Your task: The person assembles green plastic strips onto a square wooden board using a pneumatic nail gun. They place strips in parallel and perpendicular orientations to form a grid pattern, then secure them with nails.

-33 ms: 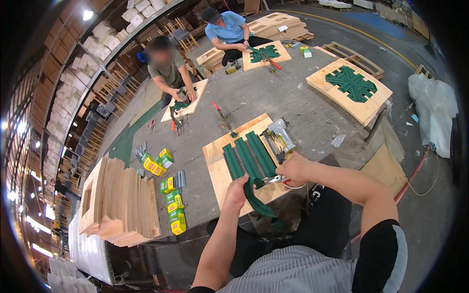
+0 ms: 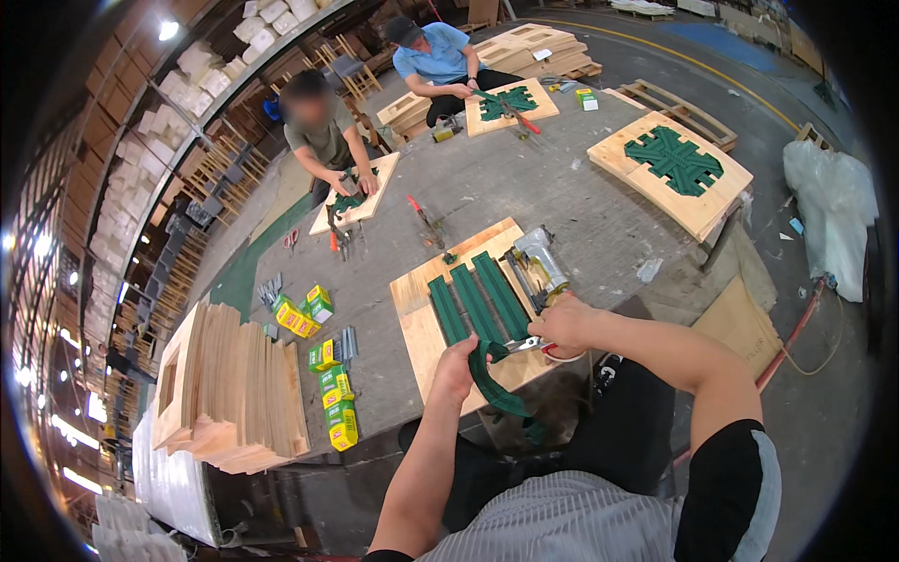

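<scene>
Well, from where I stood, the left hand [image 2: 455, 372] pinched a green strap [image 2: 490, 393] at the near edge of the wooden panel [image 2: 409, 298], while the right hand [image 2: 562, 327] gripped red-handled scissors [image 2: 523, 345], blades at the strap. Green-and-yellow boxes [image 2: 334, 385] with printed labels sat left of the panel.

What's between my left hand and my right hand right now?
In the head view, the silver scissor blades and the upper part of the green strip lie between your left hand and right hand.
</scene>
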Motion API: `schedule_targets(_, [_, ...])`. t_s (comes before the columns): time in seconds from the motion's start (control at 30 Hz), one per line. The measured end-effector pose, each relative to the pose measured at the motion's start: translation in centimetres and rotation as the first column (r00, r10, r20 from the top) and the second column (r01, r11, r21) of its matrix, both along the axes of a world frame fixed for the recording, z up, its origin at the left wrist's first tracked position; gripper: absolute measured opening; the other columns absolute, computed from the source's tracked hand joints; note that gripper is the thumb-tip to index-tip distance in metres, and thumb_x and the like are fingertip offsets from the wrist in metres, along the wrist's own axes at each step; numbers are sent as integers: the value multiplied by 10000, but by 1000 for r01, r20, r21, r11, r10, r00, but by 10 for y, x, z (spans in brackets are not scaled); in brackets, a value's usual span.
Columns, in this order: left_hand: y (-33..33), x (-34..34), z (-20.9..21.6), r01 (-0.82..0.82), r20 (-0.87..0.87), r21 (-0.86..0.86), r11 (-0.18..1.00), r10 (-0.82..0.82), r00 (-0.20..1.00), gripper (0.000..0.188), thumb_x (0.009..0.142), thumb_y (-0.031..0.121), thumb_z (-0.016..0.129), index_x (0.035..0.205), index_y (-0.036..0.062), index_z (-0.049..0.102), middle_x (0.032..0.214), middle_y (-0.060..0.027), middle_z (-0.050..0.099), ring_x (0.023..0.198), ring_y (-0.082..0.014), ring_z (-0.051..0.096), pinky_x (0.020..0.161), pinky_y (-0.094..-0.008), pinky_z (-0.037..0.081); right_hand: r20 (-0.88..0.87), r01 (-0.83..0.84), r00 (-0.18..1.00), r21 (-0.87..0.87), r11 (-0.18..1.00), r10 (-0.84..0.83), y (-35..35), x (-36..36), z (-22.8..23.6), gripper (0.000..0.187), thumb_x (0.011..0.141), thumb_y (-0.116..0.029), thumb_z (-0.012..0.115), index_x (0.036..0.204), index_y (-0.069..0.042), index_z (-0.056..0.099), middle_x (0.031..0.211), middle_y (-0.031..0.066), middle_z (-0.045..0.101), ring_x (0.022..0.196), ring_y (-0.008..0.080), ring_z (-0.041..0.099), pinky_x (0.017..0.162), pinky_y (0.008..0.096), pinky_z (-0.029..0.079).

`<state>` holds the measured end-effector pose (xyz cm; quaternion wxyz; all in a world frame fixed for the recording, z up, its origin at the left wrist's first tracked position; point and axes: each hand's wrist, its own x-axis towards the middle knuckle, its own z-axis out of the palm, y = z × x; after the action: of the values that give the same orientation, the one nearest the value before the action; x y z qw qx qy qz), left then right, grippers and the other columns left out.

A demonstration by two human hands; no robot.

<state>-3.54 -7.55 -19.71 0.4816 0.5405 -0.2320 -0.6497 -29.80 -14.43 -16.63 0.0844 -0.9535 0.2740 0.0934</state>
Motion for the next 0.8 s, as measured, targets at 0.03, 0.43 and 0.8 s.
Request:
schedule_targets(0.03, [0, 1, 2, -26, 8, -9, 1000, 26, 1000, 304, 1068, 257, 579, 1052, -36, 657, 878, -93, 702, 757, -195, 672, 713, -326, 556, -2, -11, 1000, -9, 1000, 11, -2, 5, 0, 480, 882, -500, 688, 1159, -117, 603, 945, 159, 711, 944, 376, 718, 803, 534, 518])
schedule_targets(0.43, [-2, 15, 2, 27, 31, -7, 1000, -26, 999, 235, 1045, 238, 601, 1054, 8, 646, 873, -72, 694, 746, -193, 675, 703, -330, 570, 93, -117, 989, 20, 993, 114, -19, 14, -19, 414, 888, -449, 692, 1133, -128, 602, 852, 170, 698, 880, 407, 719, 739, 550, 525])
schedule_targets(0.8, [18, 13, 5, 104, -3, -131, 986, -105, 994, 247, 1070, 221, 557, 1112, -13, 621, 893, -94, 692, 801, -208, 700, 728, -355, 585, 299, -57, 954, 93, 994, 27, -8, 27, -18, 417, 884, -449, 706, 1179, -167, 618, 893, 144, 729, 904, 381, 717, 750, 508, 541])
